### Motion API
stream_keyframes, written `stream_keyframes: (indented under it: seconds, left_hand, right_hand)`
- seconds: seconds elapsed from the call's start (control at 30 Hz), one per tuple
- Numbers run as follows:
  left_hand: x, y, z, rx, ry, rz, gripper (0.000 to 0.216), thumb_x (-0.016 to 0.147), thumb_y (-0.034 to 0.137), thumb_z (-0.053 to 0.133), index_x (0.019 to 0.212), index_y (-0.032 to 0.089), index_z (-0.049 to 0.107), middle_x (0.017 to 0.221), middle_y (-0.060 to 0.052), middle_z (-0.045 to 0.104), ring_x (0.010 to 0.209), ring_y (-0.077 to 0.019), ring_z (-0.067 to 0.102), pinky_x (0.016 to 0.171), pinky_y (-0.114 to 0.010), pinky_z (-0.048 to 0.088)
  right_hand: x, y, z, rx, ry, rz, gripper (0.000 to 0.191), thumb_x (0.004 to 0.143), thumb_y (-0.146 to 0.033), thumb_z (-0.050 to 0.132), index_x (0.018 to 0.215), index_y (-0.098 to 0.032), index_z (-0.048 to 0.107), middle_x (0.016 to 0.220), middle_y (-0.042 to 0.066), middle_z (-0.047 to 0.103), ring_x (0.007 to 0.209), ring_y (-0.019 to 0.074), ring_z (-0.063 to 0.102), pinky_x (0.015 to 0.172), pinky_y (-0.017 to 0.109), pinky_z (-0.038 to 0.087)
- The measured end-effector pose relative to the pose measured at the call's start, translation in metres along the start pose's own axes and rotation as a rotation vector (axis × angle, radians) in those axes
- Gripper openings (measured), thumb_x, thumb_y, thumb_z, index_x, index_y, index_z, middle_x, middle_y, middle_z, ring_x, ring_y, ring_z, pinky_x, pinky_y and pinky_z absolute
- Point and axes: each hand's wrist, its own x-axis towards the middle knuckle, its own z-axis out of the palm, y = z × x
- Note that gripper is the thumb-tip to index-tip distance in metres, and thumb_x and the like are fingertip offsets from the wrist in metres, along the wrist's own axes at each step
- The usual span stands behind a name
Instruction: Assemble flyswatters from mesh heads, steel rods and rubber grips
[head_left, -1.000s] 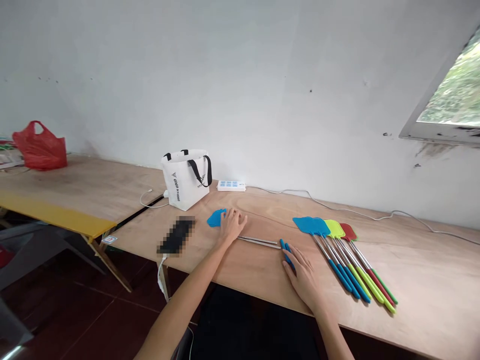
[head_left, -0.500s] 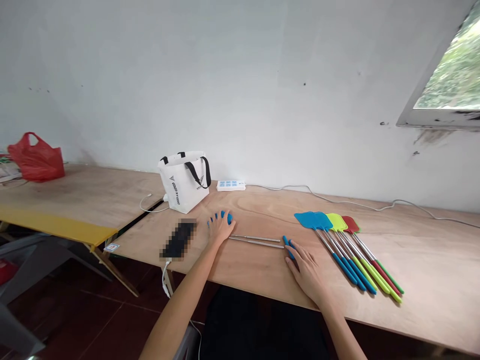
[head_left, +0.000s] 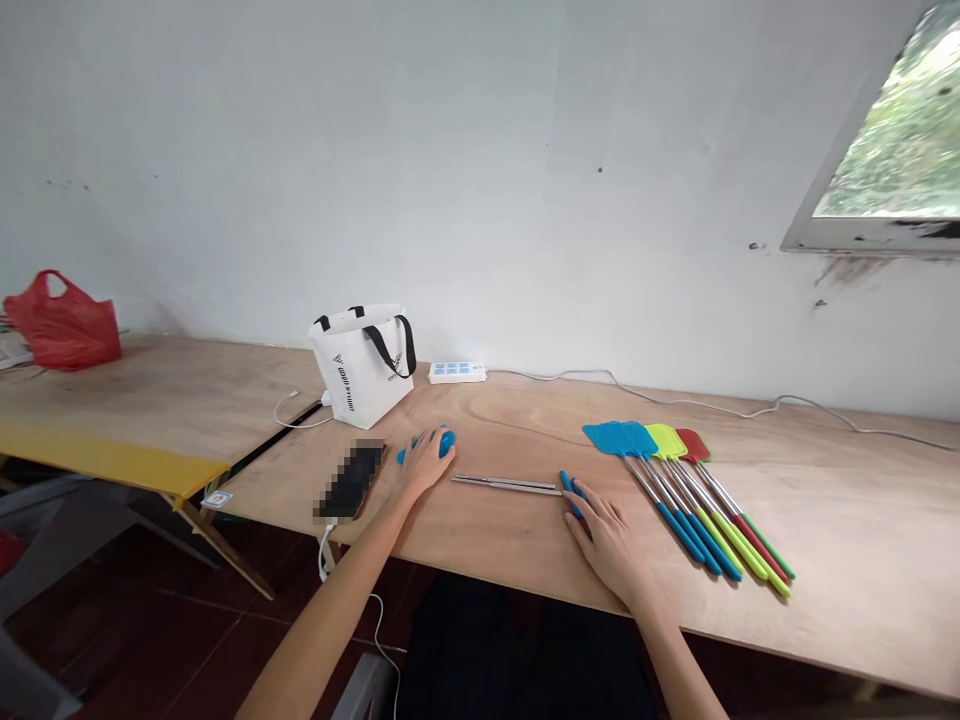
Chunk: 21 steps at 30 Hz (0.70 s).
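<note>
My left hand (head_left: 427, 464) is bent over blue fly swatter heads (head_left: 448, 441), its fingers closed around them and covering most of them. My right hand (head_left: 611, 540) has its thumb and fingers around blue fly swatter handles (head_left: 565, 484), whose far ends show past the fingers. Between my hands lie thin metal rods (head_left: 506, 485), close together and nearly parallel on the wooden table. To the right of my right hand is a fanned row of fly swatters (head_left: 694, 510) in blue, yellow-green, red and green, heads toward the wall.
A phone (head_left: 352, 482) with a white cable lies left of my left hand. Behind it stands a white bag (head_left: 367, 375) with black handles, beside a white power strip (head_left: 457, 372). A grey cord (head_left: 645, 393) runs along the wall. A red bag (head_left: 64, 325) sits far left.
My left hand has drawn slightly left, and its spread fingers have gathered in over the blue heads. The metal rods have come closer together. My right hand has stayed at the handles.
</note>
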Motion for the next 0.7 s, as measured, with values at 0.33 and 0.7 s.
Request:
stream_keyframes:
  seconds: [0.33, 0.7]
  left_hand:
    - [-0.024, -0.026, -0.043, -0.221, -0.167, 0.315, 0.051, 0.082, 0.018, 0.053, 0.13, 0.03, 0.06, 0.136, -0.002, 0.063, 0.128, -0.0243, 0.058, 0.111, -0.039, 0.044]
    - [-0.032, -0.014, -0.047, -0.317, 0.077, 0.283, 0.034, 0.097, 0.04, 0.053, 0.128, 0.026, 0.057, 0.139, -0.007, 0.057, 0.131, -0.0247, 0.055, 0.113, -0.039, 0.044]
  right_hand:
    - [0.0, 0.001, 0.003, -0.007, 0.026, -0.009, 0.043, 0.104, -0.042, 0.037, 0.142, -0.032, 0.055, 0.155, 0.006, 0.049, 0.14, 0.0249, 0.049, 0.114, 0.051, 0.038]
    - [0.001, -0.001, 0.001, -0.017, 0.029, -0.015, 0.043, 0.104, -0.041, 0.037, 0.141, -0.031, 0.056, 0.155, 0.006, 0.05, 0.139, 0.0247, 0.049, 0.114, 0.05, 0.038]
